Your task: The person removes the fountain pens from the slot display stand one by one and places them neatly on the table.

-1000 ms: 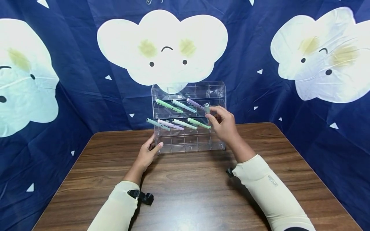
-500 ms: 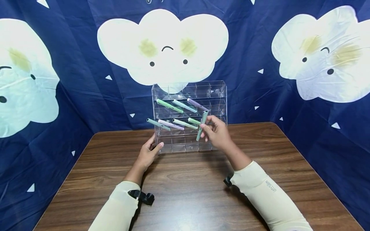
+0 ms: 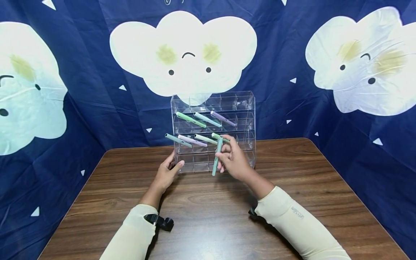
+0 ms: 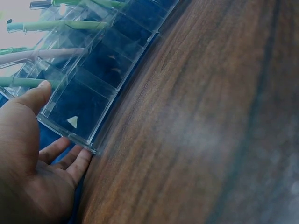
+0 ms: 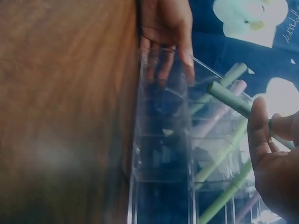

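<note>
A clear acrylic display rack [image 3: 200, 167] with tiered compartments stands upright at the back of the table. My left hand [image 3: 165, 175] holds its lower left side, thumb at the front and fingers along the side wall; the left wrist view shows the thumb [image 4: 37, 96] close by a pen end. My right hand [image 3: 234, 159] pinches a grey-green capped pen [image 3: 215, 164] between thumb and fingers, tilted in front of the lower tiers. Behind that hand, a green pen [image 3: 216, 135] is partly hidden.
In the second tier lie a green pen [image 3: 190, 119], a light blue pen [image 3: 208, 119] and a purple pen [image 3: 223, 118]. The tier below holds a teal pen [image 3: 178, 140], a pink pen [image 3: 193, 141] and a pale green pen [image 3: 205, 138]. A blue cloud-print curtain [image 3: 276, 108] hangs behind the wooden table [image 3: 201, 216].
My right hand has moved down and left with the grey-green pen, from beside the purple pen to before the lower tiers. The pen has swung into fuller view. My left hand stays put.
</note>
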The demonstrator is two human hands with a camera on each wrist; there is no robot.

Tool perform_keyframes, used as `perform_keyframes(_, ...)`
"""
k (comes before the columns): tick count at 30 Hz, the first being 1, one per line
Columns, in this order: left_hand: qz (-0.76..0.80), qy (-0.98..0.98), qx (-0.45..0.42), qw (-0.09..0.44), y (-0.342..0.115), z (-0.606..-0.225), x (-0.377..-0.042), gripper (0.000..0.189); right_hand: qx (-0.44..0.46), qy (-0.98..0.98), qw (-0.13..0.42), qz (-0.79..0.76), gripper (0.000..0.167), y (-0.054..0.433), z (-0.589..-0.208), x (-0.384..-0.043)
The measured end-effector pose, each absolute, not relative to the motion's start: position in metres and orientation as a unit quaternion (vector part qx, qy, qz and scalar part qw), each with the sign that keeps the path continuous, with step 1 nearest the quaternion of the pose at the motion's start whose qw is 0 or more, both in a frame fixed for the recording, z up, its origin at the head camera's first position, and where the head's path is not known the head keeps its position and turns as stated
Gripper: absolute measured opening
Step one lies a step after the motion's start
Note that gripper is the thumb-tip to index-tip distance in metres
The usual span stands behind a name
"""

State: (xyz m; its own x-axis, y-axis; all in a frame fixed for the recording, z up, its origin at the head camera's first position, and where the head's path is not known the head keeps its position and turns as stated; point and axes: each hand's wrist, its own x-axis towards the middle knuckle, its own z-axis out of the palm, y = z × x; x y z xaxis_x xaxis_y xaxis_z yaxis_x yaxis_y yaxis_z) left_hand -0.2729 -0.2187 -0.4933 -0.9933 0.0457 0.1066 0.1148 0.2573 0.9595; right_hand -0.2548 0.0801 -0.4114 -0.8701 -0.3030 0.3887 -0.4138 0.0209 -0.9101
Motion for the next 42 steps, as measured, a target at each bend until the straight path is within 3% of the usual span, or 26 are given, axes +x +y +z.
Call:
perform_keyframes(5, -0.612, -0.789, -0.049, 0.03, -0.217, -0.494, -0.273, 0.074, 0.259, -0.716, 0.012, 0.649, 0.08, 0.071, -0.421, -0.25)
perform_keyframes(17, -0.604, -0.794, -0.056, 0.042, -0.218, -0.498, -0.276, 0.074, 0.221, -0.757, -0.07, 0.61, 0.079, 0.058, -0.435, -0.246)
perform_keyframes(29, -0.602, -0.795, -0.065, 0.038, -0.219, -0.499, -0.276, 0.075, 0.259, -0.747, -0.149, 0.594, 0.071, 0.037, -0.445, -0.237)
perform_keyframes(42, -0.585, -0.807, -0.067, 0.042, -0.219, -0.498, -0.276, 0.074, 0.26, -0.751, -0.19, 0.576, 0.068, 0.013, -0.451, -0.229)
